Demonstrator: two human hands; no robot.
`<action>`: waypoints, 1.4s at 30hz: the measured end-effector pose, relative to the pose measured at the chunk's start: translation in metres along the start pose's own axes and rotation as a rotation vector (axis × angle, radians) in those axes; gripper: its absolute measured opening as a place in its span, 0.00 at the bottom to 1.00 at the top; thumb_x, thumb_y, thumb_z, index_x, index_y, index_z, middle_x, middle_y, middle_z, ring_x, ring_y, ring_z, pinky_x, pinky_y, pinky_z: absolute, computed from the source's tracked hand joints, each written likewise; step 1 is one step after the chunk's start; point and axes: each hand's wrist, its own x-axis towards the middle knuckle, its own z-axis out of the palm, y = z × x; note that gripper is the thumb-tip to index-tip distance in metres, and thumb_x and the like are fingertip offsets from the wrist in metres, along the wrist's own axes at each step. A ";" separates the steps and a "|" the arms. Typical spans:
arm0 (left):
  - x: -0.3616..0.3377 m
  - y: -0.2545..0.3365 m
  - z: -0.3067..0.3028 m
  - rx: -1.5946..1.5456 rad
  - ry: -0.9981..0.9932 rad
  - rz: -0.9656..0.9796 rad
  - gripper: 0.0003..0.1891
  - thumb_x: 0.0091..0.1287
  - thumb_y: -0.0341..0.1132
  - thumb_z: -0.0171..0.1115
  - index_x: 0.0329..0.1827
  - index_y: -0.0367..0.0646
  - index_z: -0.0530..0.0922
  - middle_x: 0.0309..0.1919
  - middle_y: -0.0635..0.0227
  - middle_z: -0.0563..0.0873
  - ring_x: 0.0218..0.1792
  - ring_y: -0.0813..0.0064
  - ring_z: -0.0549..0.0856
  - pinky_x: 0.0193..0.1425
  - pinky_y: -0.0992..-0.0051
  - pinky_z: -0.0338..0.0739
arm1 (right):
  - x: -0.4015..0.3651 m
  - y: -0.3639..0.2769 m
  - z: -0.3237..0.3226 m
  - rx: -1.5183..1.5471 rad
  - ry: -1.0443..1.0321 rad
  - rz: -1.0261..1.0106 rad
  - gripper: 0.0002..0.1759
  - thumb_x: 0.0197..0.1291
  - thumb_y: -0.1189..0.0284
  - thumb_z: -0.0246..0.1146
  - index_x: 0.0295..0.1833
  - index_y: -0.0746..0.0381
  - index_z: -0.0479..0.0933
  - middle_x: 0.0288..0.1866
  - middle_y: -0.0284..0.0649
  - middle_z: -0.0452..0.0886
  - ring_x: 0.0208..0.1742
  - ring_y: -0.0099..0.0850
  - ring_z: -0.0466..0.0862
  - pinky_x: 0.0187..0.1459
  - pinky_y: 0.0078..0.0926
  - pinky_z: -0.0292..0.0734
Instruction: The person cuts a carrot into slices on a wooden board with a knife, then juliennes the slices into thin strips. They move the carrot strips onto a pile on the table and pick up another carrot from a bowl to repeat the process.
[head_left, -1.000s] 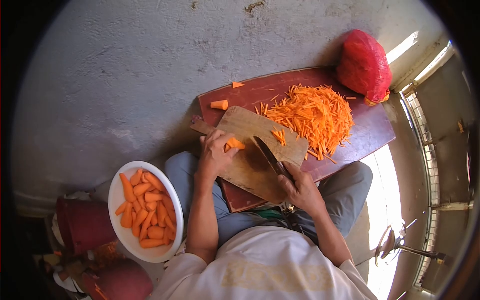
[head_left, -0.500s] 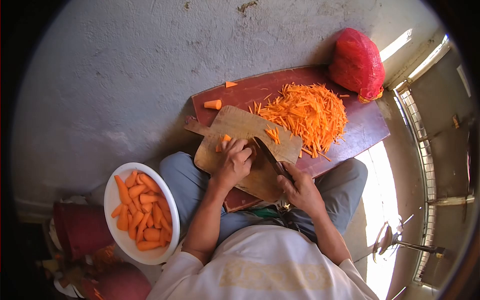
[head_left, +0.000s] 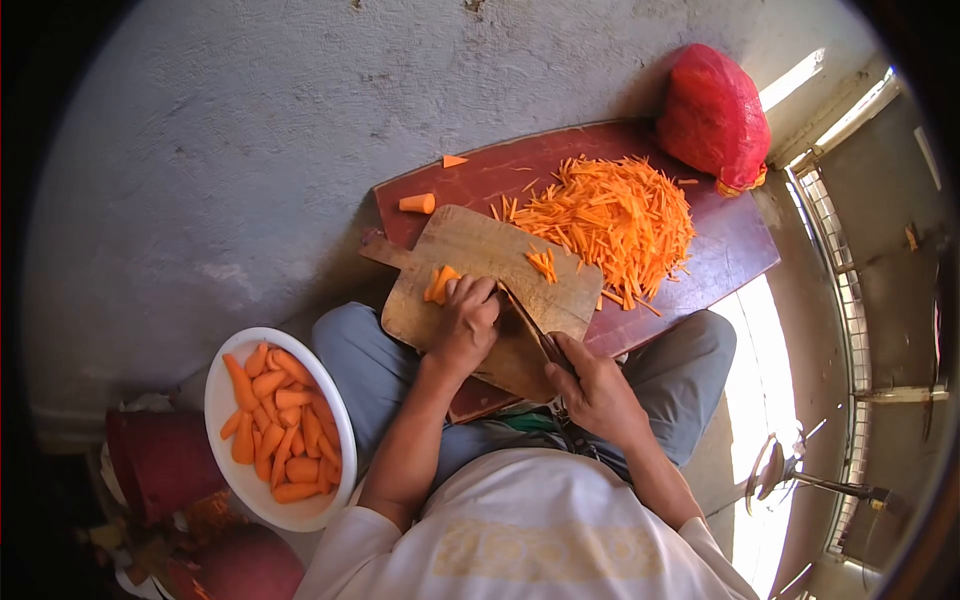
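Observation:
My right hand [head_left: 603,388] is wrapped round the handle of a knife [head_left: 524,316]. Its dark blade is seen nearly edge-on, the tip beside the fingers of my left hand [head_left: 466,325]. Those fingers are curled and press down on cut carrot pieces [head_left: 440,284], which poke out on the left; whatever lies beneath the fingers is hidden. Under both is a worn wooden cutting board [head_left: 480,238], its short handle pointing left. A few carrot sticks [head_left: 542,264] lie on the board, right of the blade. Beyond its right edge rises a large heap of carrot strips [head_left: 625,220].
The dark red low table [head_left: 730,240] carries a carrot chunk [head_left: 417,204], a small carrot wedge [head_left: 454,161] and a red bag [head_left: 712,120]. A white basin [head_left: 347,440] of peeled carrots stands left of my knee. Behind is a grey wall [head_left: 230,180]; a fan [head_left: 768,470] stands right.
The knife has shifted left towards my left hand, and its blade has turned more edge-on. More of the carrot pieces shows left of my fingers. The view has shifted slightly.

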 end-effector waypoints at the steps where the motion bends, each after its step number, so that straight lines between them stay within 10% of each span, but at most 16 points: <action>1: 0.001 0.001 -0.001 0.007 0.004 0.011 0.07 0.52 0.20 0.68 0.34 0.37 0.82 0.49 0.56 0.85 0.56 0.50 0.81 0.63 0.52 0.73 | -0.001 0.000 0.000 -0.006 0.005 -0.017 0.23 0.81 0.71 0.65 0.74 0.71 0.76 0.43 0.63 0.88 0.45 0.64 0.90 0.47 0.50 0.84; 16: 0.003 0.002 -0.008 0.001 0.008 -0.008 0.09 0.51 0.20 0.67 0.36 0.37 0.86 0.43 0.56 0.83 0.51 0.50 0.81 0.60 0.52 0.73 | 0.018 -0.004 0.004 -0.077 -0.025 -0.037 0.22 0.80 0.70 0.64 0.70 0.71 0.73 0.40 0.69 0.87 0.44 0.69 0.88 0.45 0.61 0.83; 42: -0.002 -0.006 -0.007 -0.031 0.082 -0.048 0.08 0.51 0.18 0.64 0.32 0.38 0.84 0.39 0.53 0.83 0.49 0.47 0.82 0.58 0.51 0.75 | 0.037 0.002 0.011 -0.018 -0.007 -0.063 0.24 0.80 0.71 0.66 0.74 0.71 0.78 0.45 0.70 0.87 0.50 0.67 0.89 0.50 0.52 0.83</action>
